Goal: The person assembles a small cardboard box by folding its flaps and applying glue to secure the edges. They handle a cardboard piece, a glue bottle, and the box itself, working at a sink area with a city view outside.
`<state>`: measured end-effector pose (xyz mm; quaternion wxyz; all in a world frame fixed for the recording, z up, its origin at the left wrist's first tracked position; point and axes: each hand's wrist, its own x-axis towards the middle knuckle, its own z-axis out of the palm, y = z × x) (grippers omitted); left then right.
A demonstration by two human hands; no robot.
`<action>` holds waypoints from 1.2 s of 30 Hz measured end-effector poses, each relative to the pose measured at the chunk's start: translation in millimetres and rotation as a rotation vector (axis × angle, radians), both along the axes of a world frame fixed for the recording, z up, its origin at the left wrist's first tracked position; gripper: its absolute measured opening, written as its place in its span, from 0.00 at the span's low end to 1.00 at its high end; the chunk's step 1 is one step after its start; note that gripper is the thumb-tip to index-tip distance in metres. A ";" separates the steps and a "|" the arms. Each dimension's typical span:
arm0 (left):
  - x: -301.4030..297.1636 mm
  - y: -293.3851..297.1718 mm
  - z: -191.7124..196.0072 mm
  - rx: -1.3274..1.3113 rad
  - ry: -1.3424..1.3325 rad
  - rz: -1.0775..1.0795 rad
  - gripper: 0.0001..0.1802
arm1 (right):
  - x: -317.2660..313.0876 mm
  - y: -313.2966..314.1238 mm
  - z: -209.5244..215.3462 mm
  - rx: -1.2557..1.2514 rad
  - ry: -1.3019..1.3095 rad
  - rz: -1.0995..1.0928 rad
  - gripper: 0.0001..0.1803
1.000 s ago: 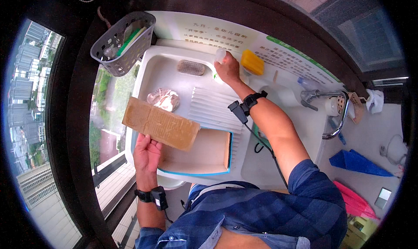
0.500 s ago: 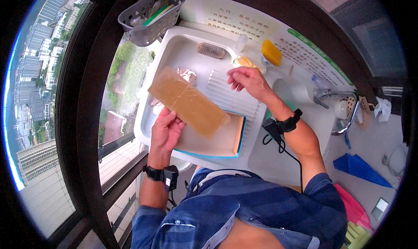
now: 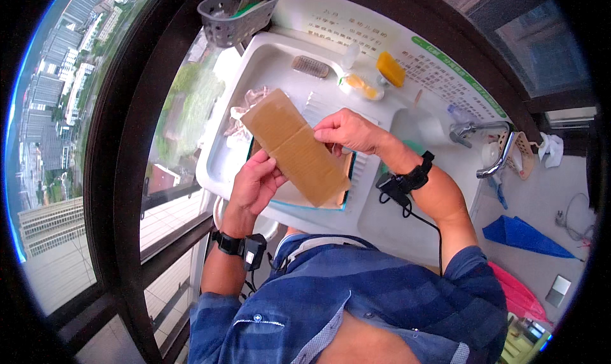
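A flat brown piece of cardboard (image 3: 296,149), with a crease across it, is held tilted above the sink's washboard side. My left hand (image 3: 256,181) pinches its near left edge between thumb and fingers. On the opposite long edge, my right hand (image 3: 350,133) has thumb and fingers closed on the cardboard. Beneath it lies a shallow open box (image 3: 299,202) with blue edges and a pale inside, mostly hidden by the cardboard. A crumpled whitish-brown cloth (image 3: 237,117) rests beside the box at the left.
The white sink (image 3: 210,167) holds a scrubbing brush (image 3: 310,66) and a soap dish (image 3: 361,87). A yellow sponge (image 3: 390,69) stands at the back, a faucet (image 3: 468,132) at the right. A grey basket (image 3: 238,17) hangs by the window. A blue folded umbrella (image 3: 525,238) lies on the floor.
My right hand has come down and left from above the washboard and taken hold of the cardboard's right edge. The cardboard has turned somewhat steeper, still in my left hand.
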<state>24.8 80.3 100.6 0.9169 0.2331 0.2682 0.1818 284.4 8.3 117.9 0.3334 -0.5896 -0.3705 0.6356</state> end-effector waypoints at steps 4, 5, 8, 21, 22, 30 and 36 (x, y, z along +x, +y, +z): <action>-33.5 -2.3 2.5 0.116 0.133 0.156 0.29 | -4.0 -7.1 2.0 0.004 -0.059 -0.003 0.13; -49.1 -0.5 -1.4 0.108 0.163 0.213 0.28 | -7.0 -9.7 7.9 0.026 -0.112 0.004 0.13; -104.7 0.1 -20.2 0.046 0.277 0.391 0.25 | -20.1 -17.3 11.5 0.171 -0.329 0.033 0.12; -128.5 -32.7 -70.5 0.298 0.700 0.308 0.34 | -92.0 -38.0 -60.9 0.470 -0.939 0.377 0.10; -127.5 -31.3 -73.3 0.363 0.750 0.261 0.36 | -96.3 -39.5 -66.2 0.472 -0.949 0.393 0.10; -98.1 -33.5 -33.6 1.364 1.008 -0.174 0.50 | -129.7 -39.3 -79.9 0.385 -0.931 0.557 0.09; -83.6 -30.0 -28.3 1.881 1.014 -0.484 0.36 | -146.1 -48.3 -80.2 0.370 -0.958 0.641 0.07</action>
